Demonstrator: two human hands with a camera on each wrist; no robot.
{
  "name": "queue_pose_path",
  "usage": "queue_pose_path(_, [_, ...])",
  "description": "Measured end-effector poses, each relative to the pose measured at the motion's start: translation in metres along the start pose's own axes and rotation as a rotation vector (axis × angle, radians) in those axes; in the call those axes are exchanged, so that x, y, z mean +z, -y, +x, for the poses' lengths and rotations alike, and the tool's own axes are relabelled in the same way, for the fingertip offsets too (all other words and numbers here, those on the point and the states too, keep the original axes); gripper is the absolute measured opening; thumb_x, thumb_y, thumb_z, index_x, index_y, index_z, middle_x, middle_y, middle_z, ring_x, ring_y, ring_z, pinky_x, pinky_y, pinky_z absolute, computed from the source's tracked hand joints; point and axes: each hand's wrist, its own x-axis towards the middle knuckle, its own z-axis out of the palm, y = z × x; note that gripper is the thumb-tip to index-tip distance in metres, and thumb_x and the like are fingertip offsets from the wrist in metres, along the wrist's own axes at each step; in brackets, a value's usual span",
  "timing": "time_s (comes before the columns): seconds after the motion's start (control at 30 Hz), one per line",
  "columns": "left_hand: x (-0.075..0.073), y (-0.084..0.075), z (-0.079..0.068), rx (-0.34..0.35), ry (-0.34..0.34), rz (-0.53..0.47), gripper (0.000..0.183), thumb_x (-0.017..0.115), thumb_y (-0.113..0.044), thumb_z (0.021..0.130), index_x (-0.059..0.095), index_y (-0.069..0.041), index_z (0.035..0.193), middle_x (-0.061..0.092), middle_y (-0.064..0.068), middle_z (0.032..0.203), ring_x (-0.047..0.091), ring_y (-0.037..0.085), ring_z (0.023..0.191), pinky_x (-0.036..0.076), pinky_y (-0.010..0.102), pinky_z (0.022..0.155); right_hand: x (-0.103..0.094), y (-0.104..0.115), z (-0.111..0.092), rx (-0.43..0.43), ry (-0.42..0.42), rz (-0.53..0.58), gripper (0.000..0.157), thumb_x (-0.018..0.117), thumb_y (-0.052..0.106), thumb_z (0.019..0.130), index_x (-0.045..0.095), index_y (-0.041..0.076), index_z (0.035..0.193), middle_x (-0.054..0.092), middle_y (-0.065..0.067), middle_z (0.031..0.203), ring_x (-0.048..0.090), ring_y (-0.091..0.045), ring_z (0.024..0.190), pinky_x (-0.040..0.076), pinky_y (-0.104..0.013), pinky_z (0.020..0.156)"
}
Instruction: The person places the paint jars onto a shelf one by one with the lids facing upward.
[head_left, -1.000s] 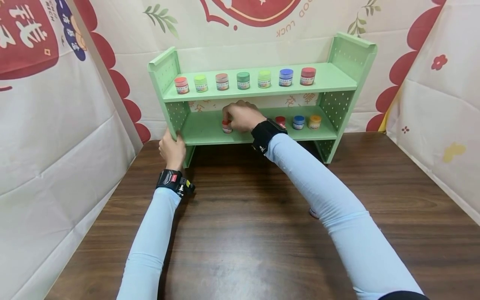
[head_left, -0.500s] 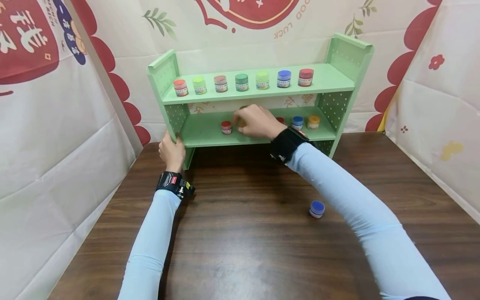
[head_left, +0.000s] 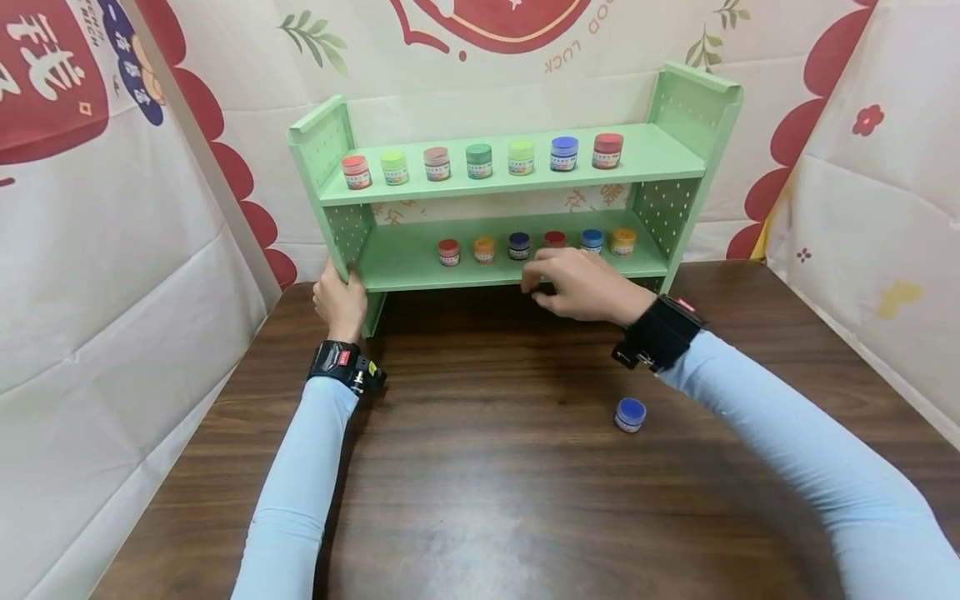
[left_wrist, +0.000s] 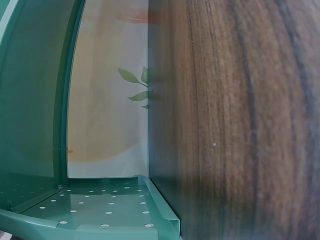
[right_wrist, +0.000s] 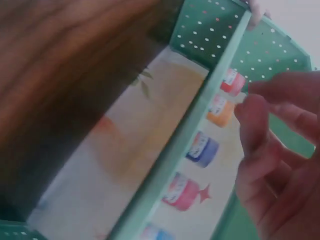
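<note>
My left hand (head_left: 341,300) grips the left side panel (head_left: 324,196) of a green two-tier shelf; the left wrist view shows the shelf's underside but not the hand. In front of the lower board's edge hovers my right hand (head_left: 581,283), fingers loosely bent and holding nothing. Behind it on the lower board stand small paint jars in a row: red (head_left: 448,252), orange (head_left: 483,249), dark blue (head_left: 519,246), a second red one (head_left: 555,240), blue (head_left: 592,241) and yellow-orange (head_left: 623,242). The right wrist view has the thumb and fingers (right_wrist: 255,120) beside these jars.
Several larger jars line the upper board, from a red one (head_left: 356,172) at left to a dark red one (head_left: 607,151) at right. One blue-lidded jar (head_left: 630,414) stands on the brown wooden table (head_left: 450,467). Printed white cloth (head_left: 150,292) surrounds the table's back and sides.
My right hand has left the red jar on the lower board and moved right and towards me. Orange and dark blue jars it hid now show. The left hand stays on the panel.
</note>
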Motion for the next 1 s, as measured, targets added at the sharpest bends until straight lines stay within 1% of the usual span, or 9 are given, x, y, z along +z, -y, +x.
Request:
queue_pose_path(0.13, [0.0,0.001,0.0,0.002,0.002,-0.004,0.018,0.058,-0.019,0.099,0.067,-0.01,0.111,0.075,0.023,0.116,0.069,0.051,0.105,0.05,0.065,0.083,0.011,-0.01,-0.022,-0.012,0.065,0.049,0.01,0.072,0.013,0.094,0.073,0.022,0.098,0.07,0.002,0.098,0.068,-0.018,0.089,0.055,-0.041,0.078])
queue_pose_path(0.23, [0.001,0.001,0.001,0.006,0.011,-0.004,0.017,0.058,-0.019,0.1,0.067,-0.01,0.11,0.075,0.022,0.116,0.07,0.05,0.105,0.051,0.064,0.082,0.02,-0.019,-0.036,0.026,0.146,0.086,0.01,0.072,0.015,0.094,0.073,0.024,0.098,0.07,0.006,0.093,0.066,-0.015,0.086,0.052,-0.038,0.076])
queue_pose_path(0.33, [0.002,0.001,0.001,0.009,0.019,-0.006,0.016,0.057,-0.02,0.1,0.066,-0.01,0.108,0.075,0.022,0.115,0.07,0.049,0.103,0.051,0.063,0.082,0.029,-0.03,-0.048,0.076,0.24,0.142,0.008,0.073,0.017,0.094,0.074,0.023,0.1,0.068,0.008,0.088,0.063,-0.011,0.078,0.05,-0.034,0.073])
queue_pose_path(0.43, [0.002,0.0,0.001,0.008,0.02,-0.008,0.015,0.057,-0.019,0.1,0.066,-0.009,0.108,0.075,0.023,0.113,0.07,0.049,0.102,0.051,0.063,0.081,0.034,-0.039,-0.059,0.122,0.329,0.234,0.009,0.072,0.018,0.096,0.074,0.018,0.104,0.068,0.006,0.086,0.062,-0.01,0.066,0.051,-0.03,0.067])
queue_pose_path(0.53, [0.003,-0.001,0.001,0.009,0.026,-0.008,0.014,0.057,-0.019,0.099,0.066,-0.009,0.106,0.075,0.023,0.111,0.07,0.049,0.099,0.051,0.063,0.08,0.039,-0.045,-0.068,0.17,0.395,0.346,0.01,0.07,0.017,0.098,0.073,0.014,0.107,0.069,-0.001,0.087,0.063,-0.014,0.059,0.053,-0.029,0.061])
queue_pose_path(0.63, [0.004,-0.001,0.0,0.012,0.029,-0.007,0.013,0.057,-0.018,0.099,0.064,-0.008,0.102,0.076,0.023,0.106,0.07,0.049,0.095,0.05,0.062,0.078,0.044,-0.047,-0.074,0.203,0.447,0.42,0.009,0.069,0.015,0.098,0.073,0.013,0.106,0.071,-0.005,0.087,0.065,-0.017,0.061,0.055,-0.029,0.059])
queue_pose_path(0.73, [0.004,-0.001,0.0,0.015,0.019,-0.007,0.012,0.056,-0.018,0.099,0.063,-0.008,0.1,0.075,0.024,0.103,0.069,0.049,0.094,0.049,0.063,0.077,0.045,-0.048,-0.078,0.209,0.482,0.461,0.007,0.07,0.016,0.098,0.073,0.013,0.104,0.072,-0.007,0.086,0.065,-0.019,0.063,0.055,-0.029,0.06])
queue_pose_path(0.83, [0.003,0.0,0.001,0.016,0.01,-0.012,0.013,0.056,-0.018,0.099,0.063,-0.008,0.101,0.075,0.023,0.103,0.07,0.049,0.093,0.049,0.062,0.077,0.041,-0.047,-0.081,0.213,0.521,0.482,0.008,0.072,0.018,0.097,0.073,0.014,0.103,0.071,-0.008,0.086,0.065,-0.021,0.066,0.052,-0.027,0.059])
queue_pose_path(1.0, [0.002,0.001,0.001,0.009,0.004,-0.007,0.014,0.056,-0.019,0.099,0.065,-0.009,0.104,0.075,0.024,0.105,0.07,0.049,0.095,0.049,0.063,0.077,0.027,-0.043,-0.086,0.242,0.615,0.514,0.018,0.077,0.02,0.093,0.072,0.012,0.108,0.072,-0.006,0.086,0.067,-0.022,0.069,0.051,-0.027,0.058])
